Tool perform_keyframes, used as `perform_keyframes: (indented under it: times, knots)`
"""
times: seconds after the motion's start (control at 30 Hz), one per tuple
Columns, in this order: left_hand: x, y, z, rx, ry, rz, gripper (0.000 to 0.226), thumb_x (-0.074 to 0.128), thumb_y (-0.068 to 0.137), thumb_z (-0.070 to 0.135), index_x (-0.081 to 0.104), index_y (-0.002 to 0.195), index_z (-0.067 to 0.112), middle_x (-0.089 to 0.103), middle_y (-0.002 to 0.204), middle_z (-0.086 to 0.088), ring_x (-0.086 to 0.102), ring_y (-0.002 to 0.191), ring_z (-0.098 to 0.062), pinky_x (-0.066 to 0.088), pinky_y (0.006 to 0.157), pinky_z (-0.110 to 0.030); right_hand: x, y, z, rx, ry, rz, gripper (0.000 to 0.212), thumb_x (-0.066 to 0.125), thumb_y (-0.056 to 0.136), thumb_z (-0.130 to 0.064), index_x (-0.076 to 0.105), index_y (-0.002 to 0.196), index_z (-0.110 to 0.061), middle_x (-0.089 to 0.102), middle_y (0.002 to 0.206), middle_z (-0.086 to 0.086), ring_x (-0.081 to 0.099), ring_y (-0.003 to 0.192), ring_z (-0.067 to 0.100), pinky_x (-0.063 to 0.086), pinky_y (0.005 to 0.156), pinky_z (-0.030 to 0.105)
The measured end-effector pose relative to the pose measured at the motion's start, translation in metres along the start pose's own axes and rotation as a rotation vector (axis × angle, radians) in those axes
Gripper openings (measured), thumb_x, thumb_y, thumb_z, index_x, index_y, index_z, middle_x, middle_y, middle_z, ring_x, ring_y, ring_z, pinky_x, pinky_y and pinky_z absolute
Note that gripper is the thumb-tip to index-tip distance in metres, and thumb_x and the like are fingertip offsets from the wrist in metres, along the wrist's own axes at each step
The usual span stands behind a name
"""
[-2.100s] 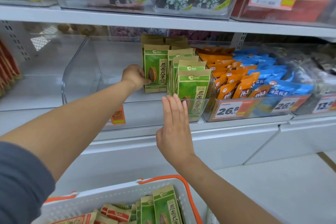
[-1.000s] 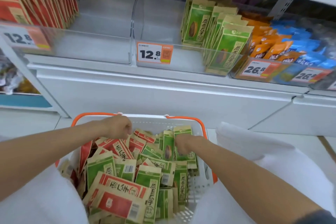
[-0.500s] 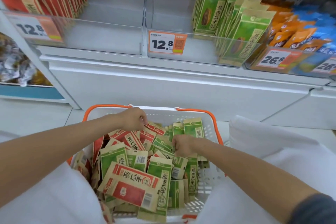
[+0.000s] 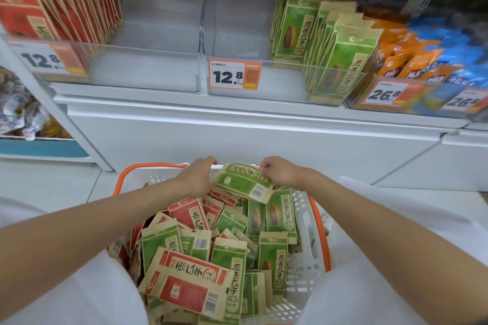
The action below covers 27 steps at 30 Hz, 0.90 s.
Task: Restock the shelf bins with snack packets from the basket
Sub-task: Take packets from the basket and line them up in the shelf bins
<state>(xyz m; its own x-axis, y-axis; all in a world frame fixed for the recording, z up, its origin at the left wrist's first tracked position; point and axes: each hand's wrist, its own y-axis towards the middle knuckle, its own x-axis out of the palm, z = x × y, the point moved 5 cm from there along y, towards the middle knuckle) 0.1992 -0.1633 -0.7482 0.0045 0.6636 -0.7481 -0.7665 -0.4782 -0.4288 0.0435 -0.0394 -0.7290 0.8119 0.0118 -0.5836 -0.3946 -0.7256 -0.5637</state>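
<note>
Head view: green-and-tan snack packet (image 4: 243,183)

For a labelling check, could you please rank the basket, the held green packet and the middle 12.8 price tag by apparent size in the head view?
basket
held green packet
middle 12.8 price tag: only slightly smaller-looking and farther away, so this pair is unsure

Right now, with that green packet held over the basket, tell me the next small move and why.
Probably lift the green packet into the middle clear bin: the left hand and right hand both hold it above the basket, and that bin's standing green packets match it, with bare floor beside them.
</note>
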Motion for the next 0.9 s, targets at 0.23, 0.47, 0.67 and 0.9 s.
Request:
perform_keyframes:
  times: [0.23, 0.47, 0.67, 0.9]
  knots:
    - [-0.019, 0.006, 0.010, 0.190, -0.216, 0.015, 0.037, 0.075, 0.083, 0.012, 0.065, 0.119, 0.017, 0.059, 0.126, 0.006, 0.051, 0.120, -0.012, 0.036, 0.100, -0.024, 0.006, -0.022, 0.013, 0.185, 0.786, -0.387, 0.018, 0.040, 0.101, -0.008, 0.055, 0.108, -0.002, 0.066, 0.089, 0.011, 0.053, 0.056, 0.009, 0.047, 0.055, 0.018]
    - [-0.045, 0.004, 0.011, 0.164, -0.403, -0.107, 0.014, 0.078, 0.079, 0.019, 0.076, 0.093, 0.017, 0.076, 0.089, 0.005, 0.068, 0.080, -0.005, 0.050, 0.074, -0.016, -0.007, -0.032, 0.021, 0.157, 0.606, -0.335, 0.030, 0.040, 0.103, -0.020, 0.062, 0.122, -0.010, 0.067, 0.121, 0.011, 0.066, 0.105, 0.018, 0.054, 0.083, 0.027]
    - [-0.061, -0.002, 0.020, 0.186, -0.224, -0.199, 0.015, 0.076, 0.081, 0.025, 0.077, 0.081, 0.010, 0.073, 0.070, 0.007, 0.062, 0.060, -0.003, 0.045, 0.058, -0.014, -0.025, -0.027, 0.000, -0.038, 0.592, -0.151, 0.051, 0.051, 0.092, -0.054, 0.067, 0.118, -0.014, 0.071, 0.115, 0.003, 0.065, 0.108, 0.018, 0.048, 0.097, 0.031]
    - [-0.071, -0.001, 0.035, 0.155, -0.578, 0.120, 0.015, 0.075, 0.082, 0.027, 0.073, 0.084, 0.012, 0.074, 0.074, 0.004, 0.067, 0.065, -0.006, 0.051, 0.056, -0.017, -0.009, -0.029, -0.021, -0.169, 0.357, -0.075, 0.023, 0.070, 0.087, -0.012, 0.069, 0.109, -0.008, 0.073, 0.098, 0.005, 0.066, 0.086, 0.014, 0.051, 0.082, 0.026]
